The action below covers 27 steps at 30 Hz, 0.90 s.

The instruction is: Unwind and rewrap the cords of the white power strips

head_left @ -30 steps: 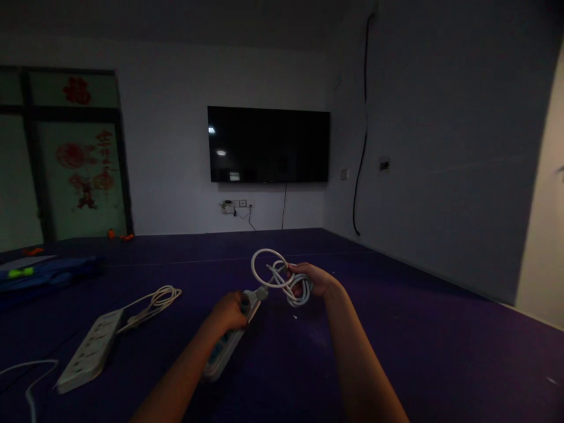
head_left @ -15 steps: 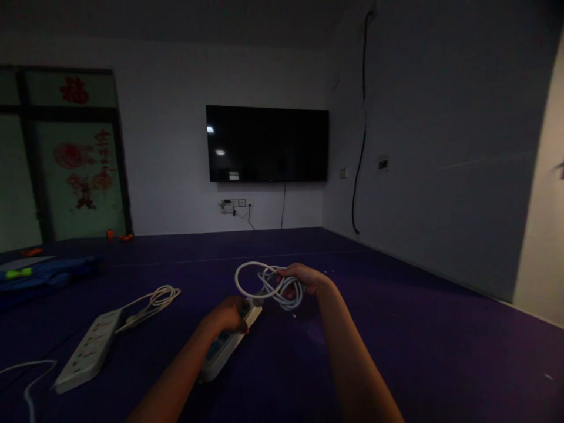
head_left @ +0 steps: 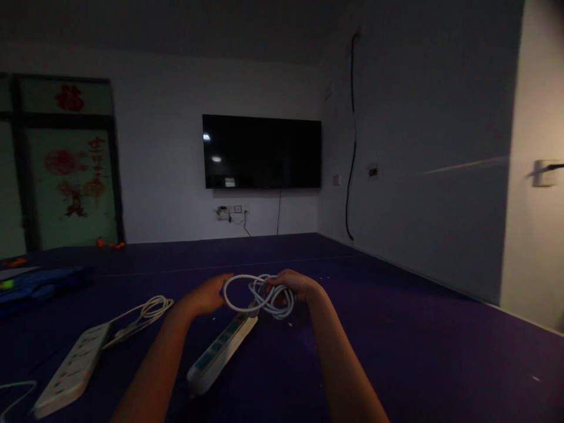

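Note:
A white power strip with dark sockets lies slanted on the purple surface between my forearms. Its white cord is gathered in loops above the strip's far end. My right hand is closed around the bundled loops. At the left edge of the large loop, my left hand has its fingers bent against the cord, seemingly gripping it; the fingertips are partly hidden. A plug-like grey piece sits at the far end of the strip, under the loops.
Another white power strip with a coiled cord lies to the left. Blue cloth and orange objects are farther back. A television hangs on the far wall; a black cable runs down the right wall.
My left hand has let go of the power strip and moved up to the cord's large loop. My right hand keeps hold of the bundle. The camera view has shifted slightly.

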{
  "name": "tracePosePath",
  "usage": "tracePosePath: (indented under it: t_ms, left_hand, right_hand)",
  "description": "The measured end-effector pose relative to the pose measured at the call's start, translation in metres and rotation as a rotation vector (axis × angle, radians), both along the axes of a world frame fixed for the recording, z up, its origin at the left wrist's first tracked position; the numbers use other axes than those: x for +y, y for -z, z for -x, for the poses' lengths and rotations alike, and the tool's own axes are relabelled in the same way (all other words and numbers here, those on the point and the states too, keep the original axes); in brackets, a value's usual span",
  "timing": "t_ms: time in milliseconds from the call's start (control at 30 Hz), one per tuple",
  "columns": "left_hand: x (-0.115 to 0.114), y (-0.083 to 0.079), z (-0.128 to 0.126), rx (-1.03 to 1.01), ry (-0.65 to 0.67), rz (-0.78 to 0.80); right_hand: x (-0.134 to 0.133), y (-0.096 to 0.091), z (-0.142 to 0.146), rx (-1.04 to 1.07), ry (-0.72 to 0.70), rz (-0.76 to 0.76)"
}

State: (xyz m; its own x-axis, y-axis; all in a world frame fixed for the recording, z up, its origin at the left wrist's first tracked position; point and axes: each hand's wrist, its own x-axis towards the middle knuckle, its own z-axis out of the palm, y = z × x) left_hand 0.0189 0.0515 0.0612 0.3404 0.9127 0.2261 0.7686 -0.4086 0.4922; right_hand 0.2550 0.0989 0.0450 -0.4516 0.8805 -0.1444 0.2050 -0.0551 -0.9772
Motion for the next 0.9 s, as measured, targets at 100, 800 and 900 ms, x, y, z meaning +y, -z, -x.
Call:
tracePosePath:
  t_ms: [100, 800, 900]
  left_hand:
    - [-0.011, -0.027, 0.0, -0.062, -0.185, -0.185]
    - [0.004, -0.009, -0.039, -0.066, 0.284, 0.029]
    - [0.004, -0.008, -0.041, -0.16, 0.264, -0.013]
  right_hand:
    - [0.002, 0.0, 0.006, -0.031, -0.005, -0.019]
    - [-0.02, -0.028, 0.046, -0.281, 0.308, -0.339]
    - [-0.014, -0.024, 0.049, -0.062, 0.341, -0.351]
